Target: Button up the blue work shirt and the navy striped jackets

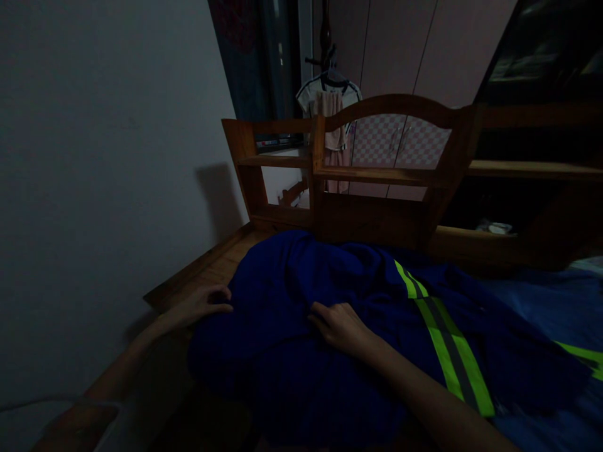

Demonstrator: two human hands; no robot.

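A dark blue work garment (282, 314) with yellow-green and grey reflective strips (447, 351) lies spread and rumpled in front of me. At its left edge is my left hand (205, 304). Its thumb and fingers curve with a gap between them, close against the cloth, and no fabric shows gripped there. Over the middle of the garment, my right hand (342, 326) has its fingers bent and closed on a fold of the cloth. The fingertips of that hand are partly hidden, and the lower part of the garment fades into shadow.
A wooden headboard with shelves (377, 174) stands behind the garment. To the left rise a pale wall (117, 157) and a wooden ledge (207, 270). Blue bedding (551, 301) lies at right. Clothes (330, 103) hang beside a pink wardrobe (396, 50). A pale cord (61, 397) crosses my left forearm.
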